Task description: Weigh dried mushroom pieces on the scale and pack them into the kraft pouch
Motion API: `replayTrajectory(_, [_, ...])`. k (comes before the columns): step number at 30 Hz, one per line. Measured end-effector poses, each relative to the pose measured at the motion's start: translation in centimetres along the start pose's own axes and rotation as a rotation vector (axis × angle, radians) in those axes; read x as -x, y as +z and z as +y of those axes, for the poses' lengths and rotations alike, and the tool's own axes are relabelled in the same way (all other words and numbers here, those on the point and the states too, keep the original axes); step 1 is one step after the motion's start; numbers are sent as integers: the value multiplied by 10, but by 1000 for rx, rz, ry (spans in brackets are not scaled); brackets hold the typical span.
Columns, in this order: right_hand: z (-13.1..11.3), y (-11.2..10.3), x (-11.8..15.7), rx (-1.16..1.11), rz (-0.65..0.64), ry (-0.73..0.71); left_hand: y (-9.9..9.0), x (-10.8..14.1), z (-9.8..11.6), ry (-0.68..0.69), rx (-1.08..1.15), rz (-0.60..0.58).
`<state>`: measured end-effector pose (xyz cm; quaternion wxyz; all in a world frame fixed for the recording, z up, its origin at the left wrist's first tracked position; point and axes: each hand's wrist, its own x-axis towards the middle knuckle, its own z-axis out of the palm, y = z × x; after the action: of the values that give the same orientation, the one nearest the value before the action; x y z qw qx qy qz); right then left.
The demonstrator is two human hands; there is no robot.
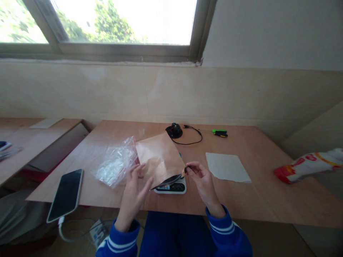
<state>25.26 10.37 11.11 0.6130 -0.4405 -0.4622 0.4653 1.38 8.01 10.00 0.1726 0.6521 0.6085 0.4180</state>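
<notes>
A brown paper bag (160, 153) with a dark inner lining lies with its mouth toward me, on top of a white kitchen scale (177, 188). The scale's dark front panel shows below the bag. My left hand (135, 189) is at the bag's near left side, thumb and fingers apart; whether its fingertips touch the paper I cannot tell. At the right corner of the bag's mouth, my right hand (200, 178) pinches a small dark piece (187, 168), too small to name. What is inside the bag is hidden.
Left of the bag lies a clear plastic bag (115, 164); a phone (65, 194) with a white cable overhangs the table's front left. Behind are a black corded device (175, 130) and screwdrivers (220, 132). On the right are a white paper sheet (227, 167) and a red-white packet (308, 164).
</notes>
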Motion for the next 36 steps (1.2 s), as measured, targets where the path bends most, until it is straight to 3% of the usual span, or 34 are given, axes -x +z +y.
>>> replayTrajectory(3, [0, -1, 5, 21, -34, -23, 12, 9, 12, 185, -85, -139])
replayTrajectory(10, [-13, 5, 9, 80, -6, -234, 8, -28, 17, 282, -29, -1])
replayTrajectory(13, [-31, 16, 0, 188, 24, -418, -2, -54, 37, 242, 39, 9])
replayTrajectory(17, [-60, 37, -26, 367, 59, -665, -21, -93, 60, 91, 77, -8])
replayTrajectory(22, [-80, 58, -67, 669, -19, -871, -32, -137, 62, 18, 290, -163])
replayTrajectory(27, [-78, 62, -96, 992, -236, -840, -32, -151, 55, -131, 384, -185])
replayTrajectory(32, [-63, 38, -108, 819, -351, -715, -35, -145, 46, -26, 440, -188])
replayTrajectory(36, [-35, 15, -126, 629, -282, -526, -30, -141, 25, 90, 510, -153])
